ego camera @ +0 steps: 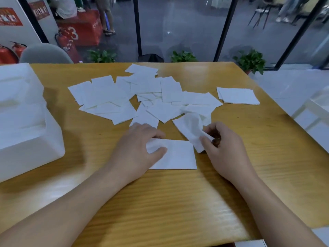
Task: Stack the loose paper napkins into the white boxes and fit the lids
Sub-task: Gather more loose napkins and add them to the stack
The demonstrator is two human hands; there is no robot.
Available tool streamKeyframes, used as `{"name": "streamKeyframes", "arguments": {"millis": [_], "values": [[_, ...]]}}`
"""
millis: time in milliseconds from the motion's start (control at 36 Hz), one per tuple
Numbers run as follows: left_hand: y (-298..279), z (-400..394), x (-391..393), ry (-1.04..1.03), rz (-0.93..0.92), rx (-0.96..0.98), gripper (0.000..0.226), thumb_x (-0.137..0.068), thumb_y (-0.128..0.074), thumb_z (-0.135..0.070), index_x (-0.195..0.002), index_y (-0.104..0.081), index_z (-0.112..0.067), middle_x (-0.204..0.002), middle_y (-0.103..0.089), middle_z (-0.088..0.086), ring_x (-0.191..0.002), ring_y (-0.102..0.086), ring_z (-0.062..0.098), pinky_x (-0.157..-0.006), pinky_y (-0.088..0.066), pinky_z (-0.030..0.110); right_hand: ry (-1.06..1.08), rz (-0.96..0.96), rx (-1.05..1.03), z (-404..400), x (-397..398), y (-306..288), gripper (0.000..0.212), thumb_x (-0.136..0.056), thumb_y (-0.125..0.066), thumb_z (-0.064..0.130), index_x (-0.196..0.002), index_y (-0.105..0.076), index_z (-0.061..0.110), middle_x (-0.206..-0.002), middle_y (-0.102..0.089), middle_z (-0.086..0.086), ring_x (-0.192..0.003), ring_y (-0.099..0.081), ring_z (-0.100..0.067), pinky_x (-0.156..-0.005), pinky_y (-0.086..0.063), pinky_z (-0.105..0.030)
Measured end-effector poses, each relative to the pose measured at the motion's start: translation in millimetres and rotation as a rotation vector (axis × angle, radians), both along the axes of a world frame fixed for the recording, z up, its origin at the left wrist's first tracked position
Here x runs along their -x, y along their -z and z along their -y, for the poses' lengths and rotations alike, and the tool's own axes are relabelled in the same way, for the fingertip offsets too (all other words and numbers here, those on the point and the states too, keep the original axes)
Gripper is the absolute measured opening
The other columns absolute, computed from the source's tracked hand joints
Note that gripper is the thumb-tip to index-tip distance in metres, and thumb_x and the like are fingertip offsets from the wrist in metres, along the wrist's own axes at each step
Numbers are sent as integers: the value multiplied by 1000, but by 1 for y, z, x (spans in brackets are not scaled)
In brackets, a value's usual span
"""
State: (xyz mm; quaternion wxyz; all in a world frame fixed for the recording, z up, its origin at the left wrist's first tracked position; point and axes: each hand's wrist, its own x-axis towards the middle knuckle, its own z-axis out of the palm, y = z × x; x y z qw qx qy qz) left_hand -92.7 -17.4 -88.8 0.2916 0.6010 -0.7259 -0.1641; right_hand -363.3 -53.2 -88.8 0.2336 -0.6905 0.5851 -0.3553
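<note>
surface: I'm looking down at a yellow wood-grain table (178,202); glass wall with black frames behind it, potted plants (250,61) on the floor beyond.
left hand: left hand (137,150) sits palm down on the flat napkin (178,155) nearest me. Fingers curled, thumb and forefinger nipping up its left corner, which is puckered between them.
right hand: right hand (222,148) pinches a crumpled napkin (192,129) between thumb and fingertips. Sheet is lifted and bent, its upper end bulging round and touching the edge of the pile.
flat napkin: white rectangle, smooth apart from the nipped corner, lying flat on the table between the two hands.
loose pile: loose napkins (142,97) scattered mid-table, overlapping at all angles. Thin, matte, white, square-cornered.
neat stack: small squared stack (238,96) at right, well apart from the pile, edges roughly aligned.
box: white box (26,122) at the left edge, rounded corners, translucent-looking plastic. I can see white contents through the wall but can't tell how full it is, nor whether a lid is on.
right edge: more white shapes (313,118) off the table corner, too washed out for me to identify.
background: red fire extinguishers (10,52) at far left, grey chair back (44,54) just behind the table.
</note>
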Motion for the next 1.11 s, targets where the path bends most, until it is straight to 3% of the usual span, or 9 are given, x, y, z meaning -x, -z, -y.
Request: {"name": "streamKeyframes", "arguments": {"millis": [167, 278, 333, 389, 500, 667, 778, 889, 1111], "values": [[-8, 4, -9, -52, -250, 97, 44, -102, -73, -53, -144, -63, -42, -131, -66, -26, -129, -60, 3, -102, -45, 21, -115, 446, -13, -12, -4, -12, 14, -104, -72, 16, -106, -70, 29, -85, -75, -5, -70, -64, -39, -52, -47, -47], [-9, 6, -10, 24, -507, -34, 51, -101, -66, -66, -148, -58, -48, -135, -68, -22, -131, -63, -2, -104, -49, 24, -183, 679, -30, -12, -11, -18, 24, -102, -73, 2, -116, -71, 21, -97, -81, -9, -79, -76, -22, -62, -58, -30], [-9, 6, -7, 53, -590, -115, 54, -98, -68, -71, -148, -55, -54, -109, -71, -12, -103, -68, -3, -91, -49, 21, -227, 694, -54, -12, -15, -18, 27, -101, -73, -1, -120, -69, 18, -100, -82, -10, -81, -78, -23, -63, -60, -29], [-11, 6, -5, 62, -602, -133, 49, -99, -71, -66, -145, -58, -52, -76, -55, 7, -69, -53, 23, -68, -41, 24, -271, 653, -99, -15, -18, -16, 31, -100, -76, 3, -123, -68, 22, -101, -82, -10, -79, -78, -28, -62, -60, -33], [-13, 6, -11, 82, -528, -174, 31, -101, -79, -43, -131, -70, -46, -79, -57, 29, -77, -58, 48, -76, -52, 43, -240, 450, -95, -24, -18, -7, 30, -98, -82, 24, -123, -69, 32, -83, -73, -7, -53, -64, -32, -51, -51, -32], [-6, 4, -18, 26, -351, -131, 21, -100, -78, -43, -118, -73, -51, -97, -71, -25, -101, -69, -4, -84, -49, 23, -220, 402, -129, -25, -22, -3, 23, -99, -81, 19, -115, -69, 31, -76, -71, -4, -51, -68, -31, -48, -50, -29], [-8, 2, -20, -11, -217, -99, 15, -100, -74, -45, -115, -74, -48, -79, -63, -3, -76, -62, 14, -71, -52, 37, -194, 296, -110, -23, -25, 0, 18, -97, -82, 23, -107, -70, 34, -72, -70, -1, -48, -62, -18, -49, -47, -23], [-10, -1, -22, -9, -29, -112, 16, -98, -75, -47, -113, -74, -44, -79, -63, -17, -77, -59, 5, -61, -44, 23, -176, 107, -24, -25, -29, 4, 21, -92, -86, 21, -99, -72, 34, -69, -66, 8, -54, -56, -9, -56, -46, -18], [-12, 2, -24, 147, 103, -54, 28, -102, -72, -45, -130, -73, -44, -132, -54, -28, -129, -40, -2, -105, -35, 19, -169, -205, 144, -29, -30, 1, 8, -94, -82, 27, -90, -75, 29, -92, -62, 15, -72, -58, -11, -61, -52, -39]]}}
